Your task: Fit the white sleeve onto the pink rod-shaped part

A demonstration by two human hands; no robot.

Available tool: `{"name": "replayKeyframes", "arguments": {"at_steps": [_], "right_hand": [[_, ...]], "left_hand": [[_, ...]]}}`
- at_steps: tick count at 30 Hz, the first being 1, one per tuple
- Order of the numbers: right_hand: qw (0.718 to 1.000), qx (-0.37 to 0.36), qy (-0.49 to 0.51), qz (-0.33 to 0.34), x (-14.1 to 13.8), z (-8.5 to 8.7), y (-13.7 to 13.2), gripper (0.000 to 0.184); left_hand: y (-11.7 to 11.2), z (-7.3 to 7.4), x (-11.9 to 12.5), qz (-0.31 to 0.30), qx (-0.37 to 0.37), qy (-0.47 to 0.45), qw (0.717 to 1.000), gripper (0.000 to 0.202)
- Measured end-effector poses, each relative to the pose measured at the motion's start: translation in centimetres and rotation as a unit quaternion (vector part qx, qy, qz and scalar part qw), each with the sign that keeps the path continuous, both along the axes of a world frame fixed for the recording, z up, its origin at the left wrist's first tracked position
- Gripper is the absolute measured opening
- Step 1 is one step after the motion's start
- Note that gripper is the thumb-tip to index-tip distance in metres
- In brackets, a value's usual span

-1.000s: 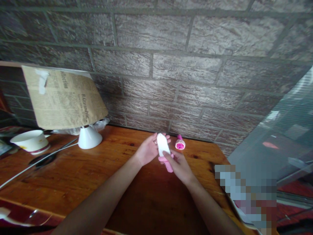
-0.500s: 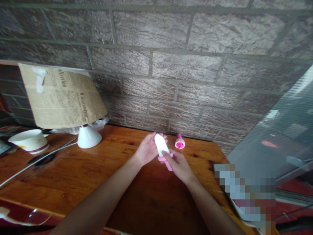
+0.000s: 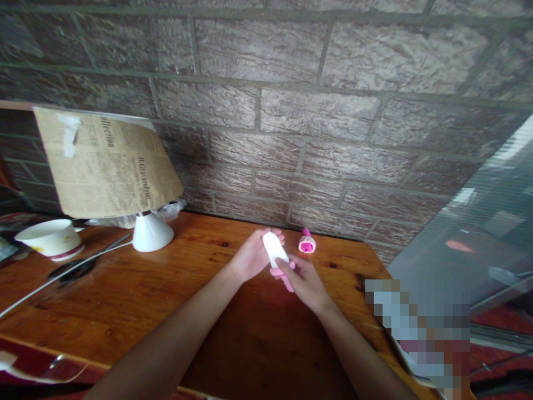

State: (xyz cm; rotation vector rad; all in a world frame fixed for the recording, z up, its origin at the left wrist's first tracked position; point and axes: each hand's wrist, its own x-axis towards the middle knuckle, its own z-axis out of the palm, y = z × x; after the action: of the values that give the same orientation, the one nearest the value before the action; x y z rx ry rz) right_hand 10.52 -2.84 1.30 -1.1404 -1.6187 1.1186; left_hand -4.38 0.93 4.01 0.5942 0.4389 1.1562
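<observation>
A long white piece (image 3: 273, 245) with a rounded top stands slanted between my hands. At its lower end is a soft pink part (image 3: 287, 279); I cannot make out what the whole thing is. My right hand (image 3: 306, 280) pinches it near the bottom, thumb on the front and fingers behind. My left hand (image 3: 253, 258) is curled around the upper end, palm towards me, its fingertips showing past the far side. Just beyond my right hand, a small pink item (image 3: 307, 243) with a pale rim and magenta middle lies on the wooden table (image 3: 225, 328).
A lamp (image 3: 152, 233) with a newsprint shade stands on the left, its white cord (image 3: 66, 272) crossing the table. Beside it is a paper bowl (image 3: 52, 239). A brick-patterned wall (image 3: 266, 155) rises behind. A blurred-out flat item (image 3: 412, 339) lies along the right edge.
Both hands keep the same hold. The white piece's top has tipped very slightly left and down.
</observation>
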Motion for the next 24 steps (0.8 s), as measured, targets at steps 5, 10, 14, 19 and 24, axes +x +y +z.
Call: {"name": "replayKeyframes", "arguments": {"at_steps": [5, 10, 14, 19, 24], "right_hand": [[1.000, -0.007, 0.009, -0.004, -0.06, 0.01, -0.01, 0.042], [1.000, -0.016, 0.009, 0.000, -0.15, -0.03, 0.01, 0.043], [1.000, -0.016, 0.005, -0.003, -0.20, 0.02, -0.09, 0.046], [1.000, -0.022, 0.004, -0.001, -0.31, 0.27, -0.20, 0.046], [1.000, -0.019, 0.008, 0.002, -0.31, 0.23, -0.21, 0.043]], "left_hand": [[0.03, -0.02, -0.02, -0.020, 0.041, -0.007, 0.999, 0.017], [0.05, -0.07, -0.14, -0.027, 0.048, 0.011, 0.998, 0.021], [0.01, -0.07, -0.06, -0.032, 0.046, 0.002, 0.998, 0.016], [-0.01, -0.09, -0.11, -0.038, 0.048, -0.005, 0.998, 0.018], [-0.12, -0.05, -0.15, -0.047, 0.062, -0.006, 0.997, 0.019]]}}
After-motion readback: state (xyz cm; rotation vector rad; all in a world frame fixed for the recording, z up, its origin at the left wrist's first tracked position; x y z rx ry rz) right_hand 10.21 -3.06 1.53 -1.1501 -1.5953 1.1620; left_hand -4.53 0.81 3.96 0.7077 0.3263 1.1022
